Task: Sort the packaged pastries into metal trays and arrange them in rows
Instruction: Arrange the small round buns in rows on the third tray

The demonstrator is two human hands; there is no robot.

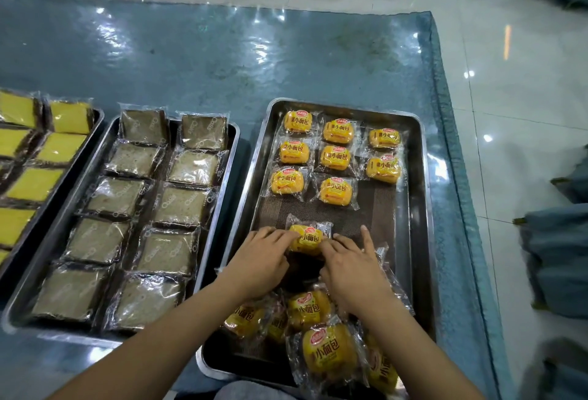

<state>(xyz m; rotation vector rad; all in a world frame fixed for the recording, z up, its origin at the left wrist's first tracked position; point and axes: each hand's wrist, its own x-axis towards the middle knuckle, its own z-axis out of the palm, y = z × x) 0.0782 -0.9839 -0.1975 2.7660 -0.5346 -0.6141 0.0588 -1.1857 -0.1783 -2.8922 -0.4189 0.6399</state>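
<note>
Packaged orange bun in a clear wrapper printed 小面包 (307, 238) lies on the brown mesh liner of the right-hand metal tray (421, 208), below eight like buns set in rows (337, 154). Left hand (259, 259) and right hand (351, 267) pinch its two ends with curled fingertips. Brown cake slices (140, 218), wrappers marked "Coko", fill the middle tray.
</note>
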